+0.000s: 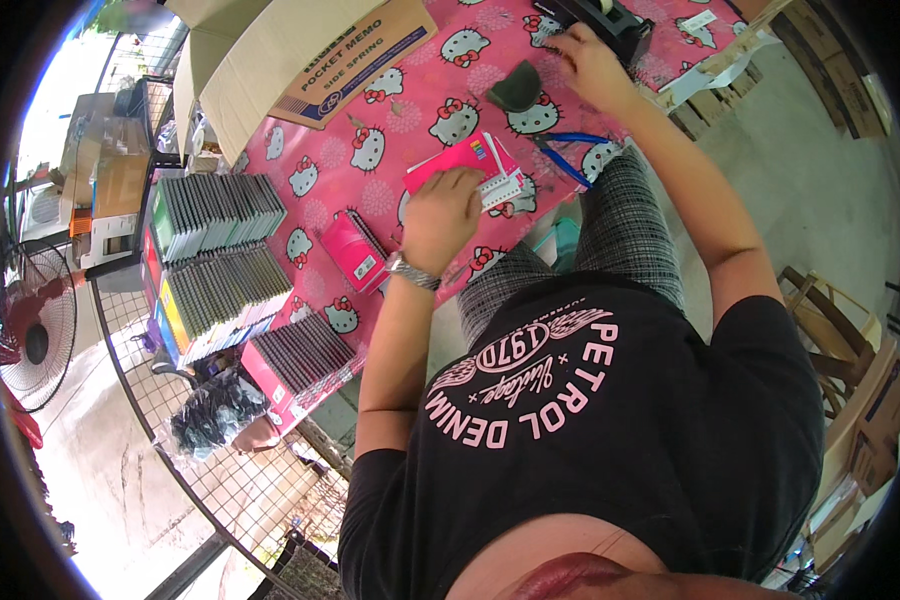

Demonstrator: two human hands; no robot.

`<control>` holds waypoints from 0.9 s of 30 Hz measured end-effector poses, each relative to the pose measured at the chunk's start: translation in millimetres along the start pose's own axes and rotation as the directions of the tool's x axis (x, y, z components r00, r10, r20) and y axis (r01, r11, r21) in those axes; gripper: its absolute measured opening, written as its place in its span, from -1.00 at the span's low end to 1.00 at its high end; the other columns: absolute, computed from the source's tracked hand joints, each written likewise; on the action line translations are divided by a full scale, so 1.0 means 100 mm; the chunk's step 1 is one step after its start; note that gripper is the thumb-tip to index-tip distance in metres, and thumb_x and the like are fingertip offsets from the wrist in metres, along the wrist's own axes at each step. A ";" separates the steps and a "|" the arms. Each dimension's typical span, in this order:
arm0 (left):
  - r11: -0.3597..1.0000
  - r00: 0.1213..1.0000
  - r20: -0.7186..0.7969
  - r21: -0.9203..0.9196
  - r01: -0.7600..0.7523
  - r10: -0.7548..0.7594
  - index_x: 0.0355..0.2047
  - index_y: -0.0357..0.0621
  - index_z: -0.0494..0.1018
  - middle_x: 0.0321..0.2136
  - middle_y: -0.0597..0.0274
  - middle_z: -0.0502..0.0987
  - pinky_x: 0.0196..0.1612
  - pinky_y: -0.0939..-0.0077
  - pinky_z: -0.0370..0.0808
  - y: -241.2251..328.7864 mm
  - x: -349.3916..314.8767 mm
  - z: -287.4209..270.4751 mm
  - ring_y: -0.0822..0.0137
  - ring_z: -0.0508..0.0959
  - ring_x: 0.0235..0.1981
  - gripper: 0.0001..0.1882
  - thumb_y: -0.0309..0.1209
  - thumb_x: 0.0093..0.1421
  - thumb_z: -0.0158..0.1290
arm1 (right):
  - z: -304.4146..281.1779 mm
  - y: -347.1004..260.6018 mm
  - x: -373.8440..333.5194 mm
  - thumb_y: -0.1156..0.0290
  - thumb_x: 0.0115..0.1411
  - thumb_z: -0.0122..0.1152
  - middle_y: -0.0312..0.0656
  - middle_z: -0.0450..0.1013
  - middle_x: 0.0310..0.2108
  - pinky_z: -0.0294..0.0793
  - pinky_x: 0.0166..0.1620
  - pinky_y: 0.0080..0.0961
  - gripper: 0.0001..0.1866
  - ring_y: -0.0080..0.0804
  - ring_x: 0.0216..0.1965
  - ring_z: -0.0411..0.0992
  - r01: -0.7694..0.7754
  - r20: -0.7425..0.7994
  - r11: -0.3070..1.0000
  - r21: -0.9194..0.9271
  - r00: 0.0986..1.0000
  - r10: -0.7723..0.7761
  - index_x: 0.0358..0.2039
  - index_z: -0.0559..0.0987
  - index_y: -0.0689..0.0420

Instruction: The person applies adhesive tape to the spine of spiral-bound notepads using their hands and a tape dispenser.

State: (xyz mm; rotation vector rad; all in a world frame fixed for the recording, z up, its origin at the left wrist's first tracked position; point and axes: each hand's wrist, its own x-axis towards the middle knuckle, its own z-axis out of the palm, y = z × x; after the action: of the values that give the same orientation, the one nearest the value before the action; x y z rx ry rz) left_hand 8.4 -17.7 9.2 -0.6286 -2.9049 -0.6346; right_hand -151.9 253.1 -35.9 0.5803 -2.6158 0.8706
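My left hand [444, 218], with a metal watch at its wrist, is closed over the near edge of a pink memo pad [440, 164]. Its fingertips lie beside a white printed strip [502, 191] on the pad. At the table's far side, my right hand [595, 68] reaches to the black tape dispenser [615, 30], its fingers apart and nothing visible in them. Between the hands lie blue-handled pliers [570, 153] and a dark green, half-round object [516, 88]. Another pink spiral memo pad [354, 249] rests left of my left hand.
Stacks of spiral memo pads [220, 215] line the left edge of the table, with a pink-covered stack [300, 355] nearer me. An open cardboard box [355, 62] stands at the far left. A fan [35, 340] is beyond a wire-mesh rail, and wooden furniture [830, 320] stands to the right.
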 end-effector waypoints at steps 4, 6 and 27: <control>0.999 0.996 -0.089 0.047 -0.007 0.012 -0.17 -0.09 0.47 -0.29 0.10 0.53 -0.13 0.18 0.42 -0.02 0.14 -0.24 0.05 0.51 -0.24 -0.75 -0.46 0.10 0.04 | -0.11 -0.64 -0.24 0.45 0.18 0.13 -0.10 0.45 -0.24 0.48 -0.22 -0.42 -0.69 -0.25 -0.27 0.48 0.149 0.097 0.809 0.569 0.964 -0.246 -0.05 0.60 -0.01; 0.992 0.988 -0.146 0.124 -0.026 0.044 -0.14 -0.12 0.45 -0.30 0.09 0.52 -0.08 0.13 0.37 -0.04 0.19 -0.20 0.01 0.49 -0.23 -0.75 -0.47 0.15 -0.02 | -0.15 -0.92 -0.37 0.44 0.18 0.17 -0.13 0.46 -0.28 0.47 -0.22 -0.45 -0.71 -0.29 -0.29 0.48 0.030 0.254 0.796 0.605 0.940 -0.229 -0.07 0.60 0.03; 0.936 0.963 0.043 0.227 -0.270 0.267 -0.19 -0.11 0.48 -0.30 0.18 0.59 -0.29 0.35 0.55 -0.11 -0.05 0.04 0.20 0.61 -0.30 -0.76 -0.38 0.11 0.11 | -0.01 -0.87 -0.50 0.43 0.19 0.19 -0.17 0.47 -0.32 0.42 -0.20 -0.41 -0.76 -0.25 -0.28 0.45 0.076 0.107 0.830 0.553 0.981 -0.161 -0.10 0.58 0.07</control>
State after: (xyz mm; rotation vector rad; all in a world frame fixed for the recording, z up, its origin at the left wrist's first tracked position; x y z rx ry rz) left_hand 8.5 -27.1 0.0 -0.9733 -2.7691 -0.2548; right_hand -67.3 204.2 -13.5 0.9755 -2.3993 1.6077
